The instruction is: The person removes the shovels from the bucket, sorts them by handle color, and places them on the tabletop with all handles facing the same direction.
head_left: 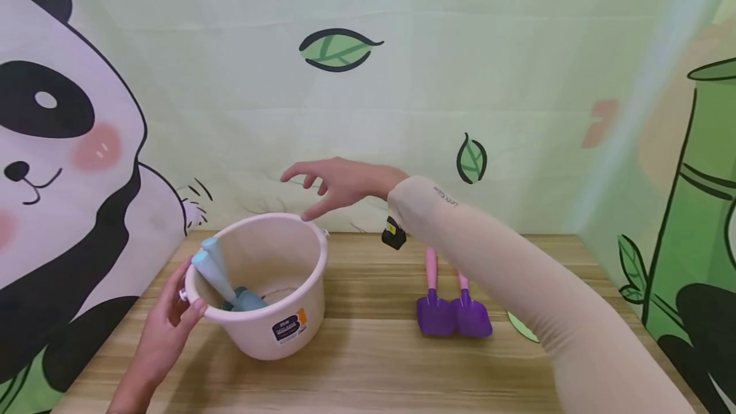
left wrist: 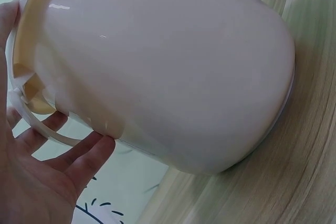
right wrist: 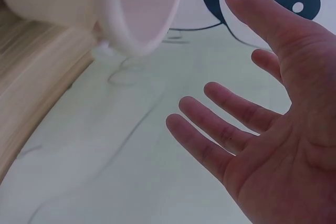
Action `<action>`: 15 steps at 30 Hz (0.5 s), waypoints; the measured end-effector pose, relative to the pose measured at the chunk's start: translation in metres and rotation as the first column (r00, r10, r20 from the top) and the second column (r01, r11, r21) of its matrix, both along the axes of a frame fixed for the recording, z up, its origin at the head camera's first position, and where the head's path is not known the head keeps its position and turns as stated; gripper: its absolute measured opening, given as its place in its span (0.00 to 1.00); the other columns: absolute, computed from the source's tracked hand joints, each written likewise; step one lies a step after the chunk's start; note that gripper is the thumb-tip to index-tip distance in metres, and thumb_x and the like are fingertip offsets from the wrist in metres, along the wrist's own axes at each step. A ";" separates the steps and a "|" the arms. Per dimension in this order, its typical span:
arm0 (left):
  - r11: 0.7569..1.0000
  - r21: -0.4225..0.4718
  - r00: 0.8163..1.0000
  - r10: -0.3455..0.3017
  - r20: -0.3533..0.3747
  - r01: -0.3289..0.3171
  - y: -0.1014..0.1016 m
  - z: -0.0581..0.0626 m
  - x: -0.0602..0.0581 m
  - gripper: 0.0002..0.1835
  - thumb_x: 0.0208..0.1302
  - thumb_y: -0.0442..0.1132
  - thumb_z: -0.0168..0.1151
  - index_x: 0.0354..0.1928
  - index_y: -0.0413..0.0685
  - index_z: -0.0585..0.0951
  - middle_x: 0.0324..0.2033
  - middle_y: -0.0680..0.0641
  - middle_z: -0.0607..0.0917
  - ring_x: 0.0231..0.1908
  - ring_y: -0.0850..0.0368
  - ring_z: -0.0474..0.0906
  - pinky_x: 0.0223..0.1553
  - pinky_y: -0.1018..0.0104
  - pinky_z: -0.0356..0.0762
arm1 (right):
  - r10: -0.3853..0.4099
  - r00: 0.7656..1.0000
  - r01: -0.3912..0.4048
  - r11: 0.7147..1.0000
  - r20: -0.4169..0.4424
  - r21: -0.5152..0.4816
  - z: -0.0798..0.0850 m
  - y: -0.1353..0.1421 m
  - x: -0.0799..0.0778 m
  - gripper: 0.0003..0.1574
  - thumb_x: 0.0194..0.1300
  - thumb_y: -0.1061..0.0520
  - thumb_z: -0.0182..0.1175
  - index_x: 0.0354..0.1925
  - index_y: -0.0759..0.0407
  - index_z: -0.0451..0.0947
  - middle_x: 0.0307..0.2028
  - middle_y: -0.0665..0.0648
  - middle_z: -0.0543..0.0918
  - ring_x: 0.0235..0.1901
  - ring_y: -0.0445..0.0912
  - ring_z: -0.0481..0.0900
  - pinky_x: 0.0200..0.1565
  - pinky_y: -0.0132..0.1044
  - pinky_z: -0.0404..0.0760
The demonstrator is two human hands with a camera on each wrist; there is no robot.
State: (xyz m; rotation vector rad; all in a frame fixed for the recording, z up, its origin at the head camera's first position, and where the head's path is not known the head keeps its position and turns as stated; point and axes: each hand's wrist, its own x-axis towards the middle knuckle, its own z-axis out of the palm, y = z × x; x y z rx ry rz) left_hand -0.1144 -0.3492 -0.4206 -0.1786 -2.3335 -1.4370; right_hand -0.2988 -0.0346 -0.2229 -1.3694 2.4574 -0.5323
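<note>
A pale pink bucket (head_left: 270, 331) with a label on its front is on the wooden table. My left hand (head_left: 167, 331) holds it at the left rim, thumb at the lip; in the left wrist view the fingers of this left hand (left wrist: 58, 166) lie along the outer wall by the white handle (left wrist: 44, 127). Two light blue toy shovels (head_left: 215, 273) lean inside the bucket, handles up against the left rim. Over the back right rim hovers my right hand (head_left: 347, 184), its fingers spread and bent a little, holding nothing. The right wrist view shows this right hand's (right wrist: 278, 124) palm beside the bucket's rim.
Two purple toy shovels (head_left: 454, 318) with pink handles lie side by side on the table (head_left: 368, 369), right of the bucket. A light green object (head_left: 522, 328) is partly hidden behind my right sleeve (head_left: 489, 254). A panda-print cloth (head_left: 230, 82) hangs behind the table.
</note>
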 end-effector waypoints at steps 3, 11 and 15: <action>1.000 -0.001 1.000 0.000 0.007 0.000 0.000 0.000 0.000 0.39 0.76 0.33 0.56 0.82 0.61 0.53 0.72 0.48 0.65 0.56 0.77 0.69 0.49 0.82 0.75 | 0.016 1.000 -0.016 1.000 0.000 -0.012 -0.002 -0.013 0.003 0.49 0.63 0.38 0.71 0.76 0.36 0.60 0.66 0.53 0.74 0.58 0.48 0.78 0.56 0.43 0.80; 1.000 0.004 1.000 0.000 0.007 0.000 -0.001 0.000 0.000 0.39 0.76 0.33 0.56 0.82 0.61 0.53 0.73 0.45 0.64 0.57 0.78 0.69 0.50 0.82 0.74 | 0.077 0.996 -0.076 0.997 0.046 -0.030 -0.015 -0.055 0.015 0.47 0.64 0.40 0.71 0.75 0.36 0.62 0.63 0.53 0.75 0.52 0.44 0.80 0.50 0.37 0.81; 1.000 0.007 1.000 -0.003 0.003 0.003 0.001 0.000 0.000 0.39 0.76 0.32 0.56 0.82 0.60 0.54 0.71 0.51 0.66 0.56 0.78 0.70 0.50 0.82 0.75 | 0.113 0.992 -0.112 0.993 0.062 -0.024 -0.022 -0.072 0.021 0.46 0.64 0.41 0.72 0.74 0.35 0.63 0.64 0.54 0.76 0.53 0.44 0.80 0.50 0.36 0.81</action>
